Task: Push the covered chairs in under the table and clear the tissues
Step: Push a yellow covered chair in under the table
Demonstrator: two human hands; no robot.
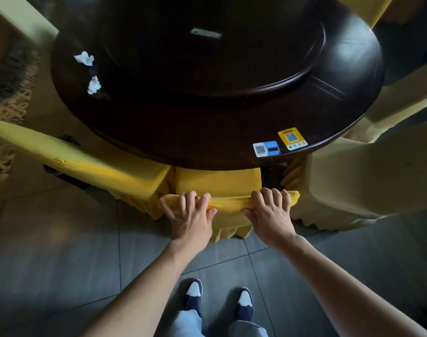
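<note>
Head view: at 6 o'clock of the round dark table (207, 132), the left hand (191, 218) and right hand (272, 214) both grip the top of the backrest of a yellow covered chair (218, 184), fingers curled over the padded edge, thumbs on the near side. Its seat already sits mostly under the rim, so this chair looks nearly home. At 8 o'clock a second yellow chair (86, 159) stands angled and out from the table, seemingly left to push. Pale covered chairs (358, 176) stand at 4 o'clock. Two crumpled tissues (84, 58) (94, 85) lie on the tabletop at 10 o'clock, not yet cleared.
</note>
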